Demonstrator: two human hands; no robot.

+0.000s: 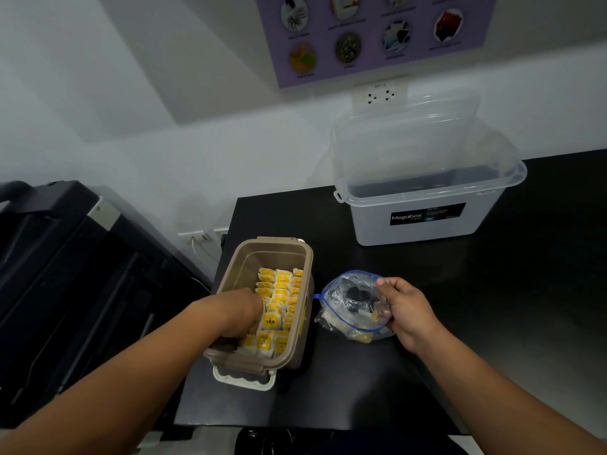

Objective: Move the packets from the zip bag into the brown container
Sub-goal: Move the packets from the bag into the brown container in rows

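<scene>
Black counter [476, 323] under a white wall, clear tub [427, 221] at the back; brown container [230, 277] sits near the left edge, long axis running away from the person, yellow tea packets [281, 290] standing on edge in rows, left hand [241, 315] sunk among them, fingers hidden, can't tell if it holds one. Zip bag [348, 307] lies just right of it, mouth up, right hand [405, 310] gripping its rim, some packets at the bottom. Packets look light, flat, crease-prone, so pinch top edges; bag film soft and slippery, hold at the zip

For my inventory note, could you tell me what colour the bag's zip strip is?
Blue; the head view shows it running along the mouth of the zip bag.
</scene>
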